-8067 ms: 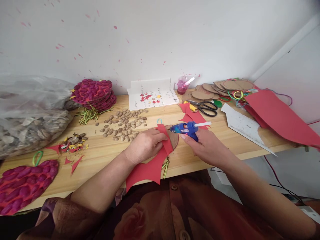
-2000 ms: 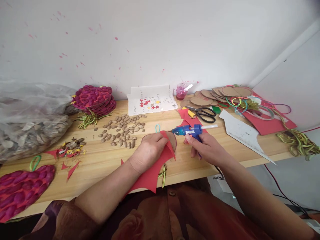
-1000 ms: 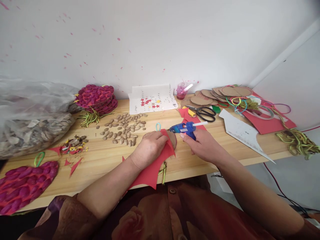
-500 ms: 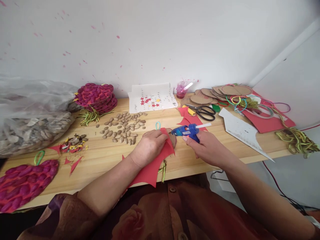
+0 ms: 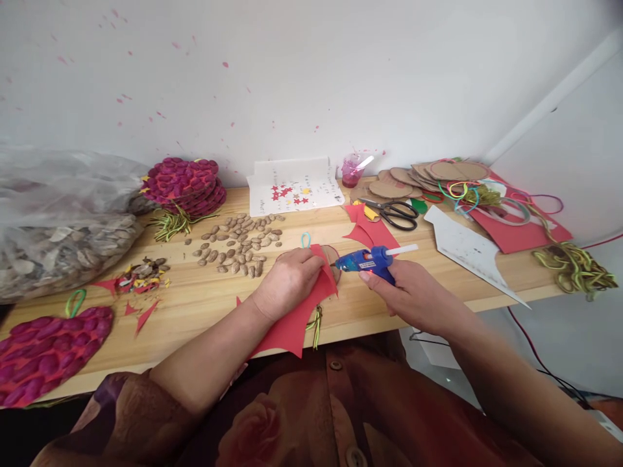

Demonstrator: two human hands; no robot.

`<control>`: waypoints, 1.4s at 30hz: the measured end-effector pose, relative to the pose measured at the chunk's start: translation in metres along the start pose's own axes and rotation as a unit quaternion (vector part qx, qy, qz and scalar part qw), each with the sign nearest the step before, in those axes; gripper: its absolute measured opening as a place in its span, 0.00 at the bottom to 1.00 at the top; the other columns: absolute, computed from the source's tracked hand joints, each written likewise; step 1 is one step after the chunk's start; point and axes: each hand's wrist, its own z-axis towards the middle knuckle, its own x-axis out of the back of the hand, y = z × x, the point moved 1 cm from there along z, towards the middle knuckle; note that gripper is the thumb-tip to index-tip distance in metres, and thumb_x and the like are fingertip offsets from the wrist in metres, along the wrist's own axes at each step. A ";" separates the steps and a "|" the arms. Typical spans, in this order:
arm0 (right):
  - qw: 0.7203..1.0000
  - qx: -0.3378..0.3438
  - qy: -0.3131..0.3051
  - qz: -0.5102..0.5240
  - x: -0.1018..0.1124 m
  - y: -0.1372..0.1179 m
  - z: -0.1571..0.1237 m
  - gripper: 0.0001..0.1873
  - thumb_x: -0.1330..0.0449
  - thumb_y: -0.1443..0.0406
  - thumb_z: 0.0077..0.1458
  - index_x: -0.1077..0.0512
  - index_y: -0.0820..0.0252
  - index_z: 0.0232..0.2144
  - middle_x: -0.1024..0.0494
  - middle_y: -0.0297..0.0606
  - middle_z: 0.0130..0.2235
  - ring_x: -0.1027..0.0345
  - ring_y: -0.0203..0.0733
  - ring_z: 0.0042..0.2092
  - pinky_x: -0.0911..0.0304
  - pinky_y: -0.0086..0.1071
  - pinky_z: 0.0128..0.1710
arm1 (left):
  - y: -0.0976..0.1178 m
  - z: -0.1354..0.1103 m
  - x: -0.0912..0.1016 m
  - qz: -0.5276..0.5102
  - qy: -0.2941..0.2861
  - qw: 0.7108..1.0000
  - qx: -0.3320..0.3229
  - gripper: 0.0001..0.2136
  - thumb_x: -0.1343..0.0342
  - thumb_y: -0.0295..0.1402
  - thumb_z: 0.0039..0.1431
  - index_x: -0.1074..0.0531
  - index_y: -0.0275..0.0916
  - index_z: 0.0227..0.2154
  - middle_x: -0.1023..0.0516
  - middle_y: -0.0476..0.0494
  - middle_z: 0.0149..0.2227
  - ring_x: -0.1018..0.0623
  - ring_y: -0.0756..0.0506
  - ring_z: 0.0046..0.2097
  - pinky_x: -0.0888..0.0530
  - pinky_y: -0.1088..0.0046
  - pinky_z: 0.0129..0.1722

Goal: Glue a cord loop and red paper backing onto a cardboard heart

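Note:
In the head view, my left hand (image 5: 291,280) is closed on a sheet of red paper (image 5: 288,329), lifting part of it over a round cardboard disc (image 5: 331,257). A light-blue cord loop (image 5: 306,240) sticks out beyond the disc, and a green and brown tassel (image 5: 317,325) hangs on the near side. A blue glue gun (image 5: 366,261), with a white glue stick in its back, is gripped by my right hand (image 5: 406,288). Its nozzle points left at the disc's right edge; whether it touches cannot be made out.
Loose brown shells (image 5: 238,243) lie left of centre. Behind them stand stacked purple-shell discs (image 5: 182,185) and a printed sheet (image 5: 294,191) with paper stars. Black-handled scissors (image 5: 399,214), cardboard discs (image 5: 389,188) and a white board piece (image 5: 470,253) lie right. A filled plastic bag (image 5: 63,246) is far left.
The glue gun's nozzle has shifted slightly right along the disc, with my right hand moving right. More of the cardboard shows. My left hand keeps its hold on the red paper.

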 end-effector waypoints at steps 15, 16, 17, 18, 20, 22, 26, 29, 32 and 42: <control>1.000 -0.015 -0.012 -0.023 0.000 0.006 -0.021 0.24 0.53 0.48 0.64 0.38 0.56 0.23 0.26 0.38 0.25 0.35 0.42 0.28 0.48 0.34 0.29 | 0.000 0.000 -0.001 0.003 0.029 0.999 -0.016 0.09 0.49 0.25 0.65 0.24 0.36 0.36 0.22 0.42 0.34 0.23 0.46 0.36 0.25 0.70 0.37; 1.000 -0.017 -0.016 -0.021 0.000 0.006 -0.023 0.25 0.53 0.48 0.64 0.38 0.56 0.23 0.26 0.38 0.25 0.35 0.42 0.28 0.47 0.34 0.29 | 0.000 0.000 -0.001 0.003 0.030 0.999 -0.016 0.09 0.49 0.25 0.65 0.24 0.36 0.36 0.22 0.41 0.34 0.22 0.46 0.36 0.25 0.70 0.38; 0.999 -0.020 -0.017 -0.020 0.000 0.006 -0.024 0.25 0.53 0.48 0.64 0.38 0.56 0.23 0.26 0.39 0.25 0.35 0.42 0.28 0.48 0.34 0.29 | 0.000 0.000 -0.001 0.002 0.030 0.999 -0.015 0.09 0.49 0.25 0.65 0.23 0.36 0.36 0.22 0.41 0.34 0.22 0.45 0.36 0.25 0.70 0.38; 0.999 -0.024 -0.017 -0.019 0.000 0.006 -0.024 0.25 0.53 0.47 0.64 0.38 0.56 0.23 0.26 0.39 0.25 0.35 0.42 0.28 0.48 0.34 0.29 | 0.000 0.000 -0.001 0.001 0.028 1.000 -0.014 0.09 0.49 0.26 0.65 0.23 0.35 0.36 0.21 0.41 0.35 0.22 0.45 0.37 0.25 0.70 0.39; 0.999 -0.027 -0.013 -0.019 0.000 0.006 -0.025 0.25 0.53 0.47 0.64 0.38 0.56 0.23 0.26 0.39 0.25 0.35 0.42 0.29 0.48 0.34 0.29 | 0.000 0.000 -0.001 0.000 0.024 1.000 -0.009 0.09 0.49 0.26 0.65 0.23 0.35 0.36 0.21 0.41 0.35 0.22 0.45 0.37 0.25 0.70 0.39; 1.000 -0.019 -0.013 -0.017 -0.001 0.006 -0.025 0.25 0.53 0.47 0.64 0.38 0.56 0.23 0.26 0.38 0.25 0.35 0.42 0.28 0.48 0.34 0.29 | 0.000 -0.001 -0.002 0.000 0.022 1.000 -0.008 0.09 0.49 0.26 0.65 0.23 0.35 0.36 0.21 0.41 0.35 0.22 0.45 0.37 0.25 0.69 0.39; 1.000 0.005 -0.010 -0.012 -0.004 0.005 -0.024 0.23 0.53 0.49 0.65 0.39 0.56 0.23 0.26 0.37 0.25 0.37 0.40 0.28 0.48 0.33 0.29 | 0.000 -0.001 -0.002 -0.003 0.024 1.000 -0.008 0.08 0.49 0.25 0.65 0.23 0.35 0.36 0.21 0.41 0.35 0.22 0.45 0.37 0.24 0.69 0.40; 1.000 0.009 -0.009 -0.013 -0.005 0.004 -0.024 0.23 0.52 0.50 0.65 0.39 0.56 0.23 0.27 0.36 0.24 0.37 0.40 0.27 0.48 0.33 0.29 | 0.000 -0.001 -0.002 -0.007 0.031 0.999 -0.012 0.08 0.49 0.25 0.65 0.23 0.35 0.36 0.21 0.40 0.35 0.22 0.45 0.38 0.24 0.69 0.40; 1.000 0.007 -0.011 -0.021 -0.003 0.003 -0.026 0.24 0.52 0.50 0.65 0.38 0.56 0.22 0.27 0.36 0.23 0.38 0.40 0.26 0.48 0.33 0.28 | 0.000 -0.001 -0.002 -0.004 0.032 0.999 -0.013 0.08 0.49 0.25 0.65 0.24 0.36 0.36 0.21 0.41 0.35 0.22 0.45 0.37 0.24 0.69 0.39; 0.988 -0.078 -0.077 0.113 -0.003 0.024 -0.026 0.27 0.49 0.43 0.61 0.33 0.57 0.25 0.29 0.33 0.17 0.35 0.39 0.22 0.42 0.32 0.25 | 0.006 0.000 0.001 -0.027 0.022 0.999 0.040 0.13 0.46 0.29 0.64 0.32 0.37 0.51 0.22 0.43 0.40 0.21 0.44 0.40 0.23 0.67 0.42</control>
